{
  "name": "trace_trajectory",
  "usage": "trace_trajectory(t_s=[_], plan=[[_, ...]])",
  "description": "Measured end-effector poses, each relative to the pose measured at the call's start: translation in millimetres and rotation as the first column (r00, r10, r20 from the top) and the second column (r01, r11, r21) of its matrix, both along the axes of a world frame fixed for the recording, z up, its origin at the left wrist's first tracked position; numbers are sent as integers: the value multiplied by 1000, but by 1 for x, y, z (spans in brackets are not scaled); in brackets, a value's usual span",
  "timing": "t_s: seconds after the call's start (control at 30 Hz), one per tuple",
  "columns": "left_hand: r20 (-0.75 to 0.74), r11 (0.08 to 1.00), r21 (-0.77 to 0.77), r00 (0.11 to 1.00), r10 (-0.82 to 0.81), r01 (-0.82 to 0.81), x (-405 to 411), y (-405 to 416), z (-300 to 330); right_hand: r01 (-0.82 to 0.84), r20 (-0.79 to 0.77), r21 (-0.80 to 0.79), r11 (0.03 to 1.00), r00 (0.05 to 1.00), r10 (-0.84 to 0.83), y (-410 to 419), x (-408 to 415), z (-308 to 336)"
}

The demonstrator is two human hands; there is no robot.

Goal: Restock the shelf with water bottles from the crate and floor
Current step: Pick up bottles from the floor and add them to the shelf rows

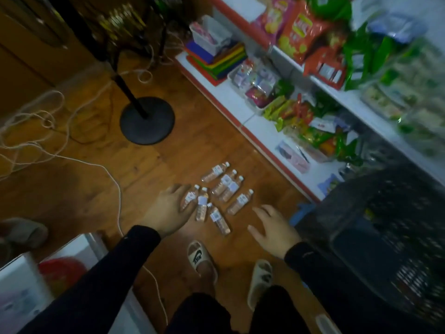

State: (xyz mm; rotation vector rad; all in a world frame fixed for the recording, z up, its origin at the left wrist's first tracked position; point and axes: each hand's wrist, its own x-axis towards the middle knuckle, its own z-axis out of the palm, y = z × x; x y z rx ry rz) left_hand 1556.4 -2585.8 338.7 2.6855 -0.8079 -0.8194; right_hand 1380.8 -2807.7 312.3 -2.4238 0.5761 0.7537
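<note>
Clear plastic water bottles [218, 194] lie clustered on the wooden floor [168, 160], near the white shelf's [260, 131] bottom edge. The left hand [168, 208] rests loosely on the nearest bottle's side, grip unclear. Beside the black crate [375, 237], the right hand [274, 227] hovers with fingers spread wide, holding nothing.

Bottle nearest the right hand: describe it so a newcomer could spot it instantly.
Find the white shelf on the right, then the cluster of water bottles lying on the wooden floor before it. The target bottle lies at the cluster's right edge, cap pointing toward the shelf, apart from the rest, just above the right hand.
</note>
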Motion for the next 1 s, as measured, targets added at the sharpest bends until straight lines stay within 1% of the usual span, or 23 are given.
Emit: trace_trajectory(t_s=[0.1, 0.17, 0.27, 0.37, 0.47, 0.57, 0.67, 0.8, 0.9, 1.0], plan=[[-52, 998, 41, 998, -39, 41, 21, -8, -50, 116, -138, 26, 993, 984, -112, 0, 11, -55], [-95, 997, 61, 994, -50, 56, 31, -17, -97, 190, -212, 44, 981, 961, -177, -5, 18, -102], [-190, 992, 119, 982, -24, 47, 29, -34, -179, 315, -304, 31, 949, 907, -291, -19, 22, -181], [-273, 985, 170, 962, 12, 36, 18, -52, -266, 422, -363, 20, 906, 848, -387, -33, 23, -266], [-311, 984, 168, 950, -4, 59, 9, -70, -363, 503, -416, 40, 863, 794, -443, -46, 30, -348], [-370, 985, 141, 928, -40, 99, 1, -88, -460, 549, -463, 55, 834, 754, -466, -57, 37, -437], [-374, 986, 115, 925, -73, 124, -7, -107, -549, 609, -481, 41, 792, 707, -519, -70, 47, -517], [-311, 975, 125, 941, -136, 182, -16, -139, -638, 663, -466, 7, 749, 665, -584, -89, 59, -596], [-329, 985, 123, 941, -75, 122, -29, -166, -679, 730, -420, 35, 683, 631, -653, -98, 54, -635], [-343, 985, 168, 939, 14, 47, -34, -180, -695, 783, -396, 96, 614, 596, -699, -104, 48, -649]])
